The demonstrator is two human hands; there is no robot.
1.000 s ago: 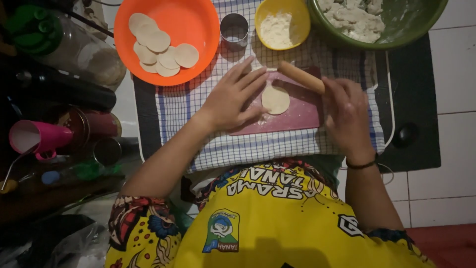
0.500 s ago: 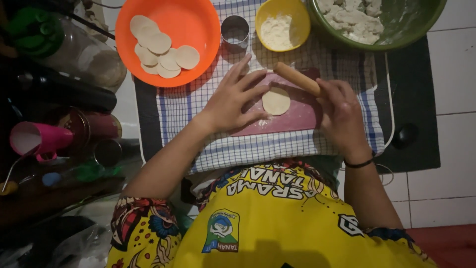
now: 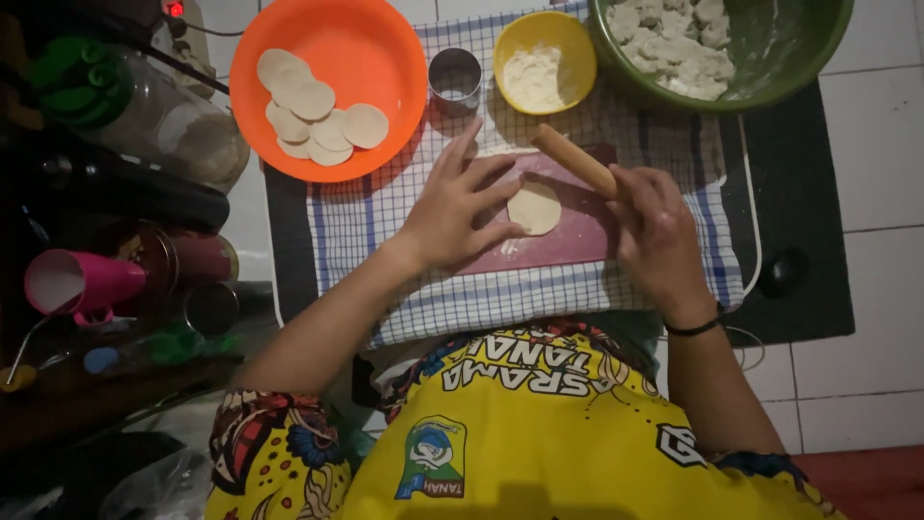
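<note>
Dough disc (image 3: 534,208) lies on the red board (image 3: 577,241), left hand (image 3: 452,217) spread flat beside it as before. Right hand (image 3: 654,226) grips the rolling pin (image 3: 576,162), now lifted off the disc's far edge.

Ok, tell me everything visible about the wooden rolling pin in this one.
The short, plain wooden rolling pin is a smooth light-brown cylinder with no separate handles visible. It lies tilted, running from upper left to lower right, over the far edge of the dark red cutting board, just beyond the small round disc of pale dough. The right hand grips its lower right end, fingers covering that tip; the left hand rests flat on the board, apart from it.
</note>
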